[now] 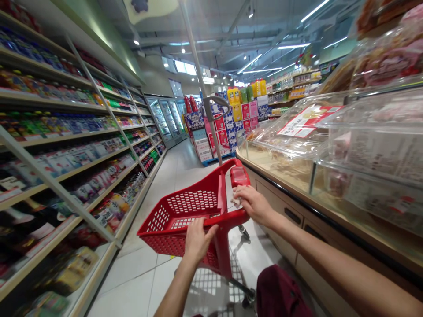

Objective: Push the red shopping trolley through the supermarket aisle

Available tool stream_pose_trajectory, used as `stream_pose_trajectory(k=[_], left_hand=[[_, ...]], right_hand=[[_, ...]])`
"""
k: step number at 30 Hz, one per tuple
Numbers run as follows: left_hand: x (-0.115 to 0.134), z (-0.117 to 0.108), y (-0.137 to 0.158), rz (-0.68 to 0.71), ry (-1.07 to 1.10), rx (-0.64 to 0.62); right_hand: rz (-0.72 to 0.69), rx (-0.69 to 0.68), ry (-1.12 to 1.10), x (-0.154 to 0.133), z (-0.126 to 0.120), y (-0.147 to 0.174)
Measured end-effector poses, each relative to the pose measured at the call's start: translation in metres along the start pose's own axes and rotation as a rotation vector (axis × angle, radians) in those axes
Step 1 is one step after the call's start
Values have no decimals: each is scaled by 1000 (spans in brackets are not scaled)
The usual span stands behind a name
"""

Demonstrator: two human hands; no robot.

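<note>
A red plastic shopping cart [224, 246] with perforated basket walls stands in front of me on the tiled floor, seen at a tilt. The part of the basket that shows holds no goods. My left hand [197, 240] is closed over the near rim of the basket, thumb to the right. Farther right, my right hand [254, 203] rests on the cart's corner by the red handle frame. A crumpled whitish wad [236, 199], perhaps tissue, is pinched under its fingers. Just beyond those fingers sits a red block-like part [239, 176] of the cart.
Shelves of bottles and packs [82, 154] line the left side. Close on my right runs a display counter [284, 176] stacked with clear plastic food boxes [366, 145]. Ahead, stacked cartons [218, 132] stand on a blue pallet, with glass-door fridges [165, 116] behind. A grey pole [194, 53] rises beyond the cart.
</note>
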State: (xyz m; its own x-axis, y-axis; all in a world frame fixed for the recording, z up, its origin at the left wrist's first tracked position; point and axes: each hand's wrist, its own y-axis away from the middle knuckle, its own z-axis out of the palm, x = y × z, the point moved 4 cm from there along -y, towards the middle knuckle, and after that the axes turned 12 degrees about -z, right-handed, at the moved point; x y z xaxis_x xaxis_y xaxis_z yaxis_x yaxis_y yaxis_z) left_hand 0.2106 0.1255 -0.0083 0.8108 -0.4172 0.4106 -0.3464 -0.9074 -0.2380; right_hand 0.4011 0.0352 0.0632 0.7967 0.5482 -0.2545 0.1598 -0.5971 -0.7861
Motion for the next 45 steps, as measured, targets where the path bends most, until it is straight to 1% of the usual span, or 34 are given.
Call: stream_pose_trajectory(k=[2, 3, 5, 7, 8, 9, 11, 14, 16, 17, 18, 20, 21, 22, 23, 26, 27, 28, 29, 32, 33, 35, 38, 39, 40, 41, 43, 44, 45], left_hand=[[6, 6, 3, 1, -16, 53], [5, 9, 4, 22, -22, 62], [-4, 16, 4, 59, -37, 82], [-20, 20, 3, 74, -60, 114], [-27, 23, 2, 67, -70, 132], [-32, 25, 1, 58, -75, 146], [-35, 29, 0, 60, -78, 157], [-31, 31, -1, 92, -77, 150], [-31, 30, 0, 108, -77, 128], [-32, 30, 1, 105, -79, 119], [-33, 29, 1, 91, -83, 115], [-35, 29, 2, 59, -95, 118], [-35, 29, 2, 50, -98, 119], [-34, 30, 2, 43, -99, 120], [-32, 32, 3, 40, -99, 121], [-30, 36, 4, 42, -96, 125], [-30, 37, 5, 45, -96, 129], [-31, 38, 6, 52, -96, 136], [-32, 39, 7, 64, -97, 147], [-33, 43, 12, 96, -124, 208], [-33, 45, 13, 96, -144, 237], [-32, 49, 16, 86, -188, 287], [-32, 51, 19, 92, -223, 314], [-32, 52, 20, 101, -228, 305], [-33, 52, 21, 110, -231, 292], [-33, 52, 22, 118, -234, 277], [-31, 52, 23, 116, -235, 261], [-30, 52, 23, 103, -233, 265], [-27, 52, 24, 84, -230, 274]], right_hand=[[-89, -83, 80, -12, 1, 7], [-104, -94, 136, -13, -2, 11], [-49, -54, 245, -3, -12, 15], [69, 17, 327, 14, -21, 17], [114, 50, 360, 21, -22, 18], [128, 71, 390, 24, -20, 18], [69, 75, 443, 21, -7, 19], [-116, -5, 485, 10, 16, 21], [-190, -46, 494, 14, 16, 21], [-180, -38, 503, 20, 10, 19], [-135, -4, 518, 29, 1, 17], [-3, 94, 541, 44, -14, 15], [34, 124, 540, 46, -15, 15], [32, 126, 528, 44, -11, 16], [-6, 99, 509, 39, -2, 18], [-211, -16, 466, 16, 29, 28], [-248, -30, 471, 13, 33, 30], [-255, -27, 486, 15, 32, 31], [-230, -9, 511, 20, 27, 30], [-42, 98, 602, 41, 1, 25], [0, 121, 615, 44, -2, 24], [1, 119, 598, 39, 4, 24], [-156, 4, 517, 21, 26, 28], [-197, -28, 504, 19, 28, 28], [-207, -38, 506, 21, 25, 28], [-180, -22, 526, 26, 17, 27], [-40, 82, 600, 41, -4, 25], [22, 135, 627, 46, -11, 25], [48, 167, 637, 48, -14, 26]])
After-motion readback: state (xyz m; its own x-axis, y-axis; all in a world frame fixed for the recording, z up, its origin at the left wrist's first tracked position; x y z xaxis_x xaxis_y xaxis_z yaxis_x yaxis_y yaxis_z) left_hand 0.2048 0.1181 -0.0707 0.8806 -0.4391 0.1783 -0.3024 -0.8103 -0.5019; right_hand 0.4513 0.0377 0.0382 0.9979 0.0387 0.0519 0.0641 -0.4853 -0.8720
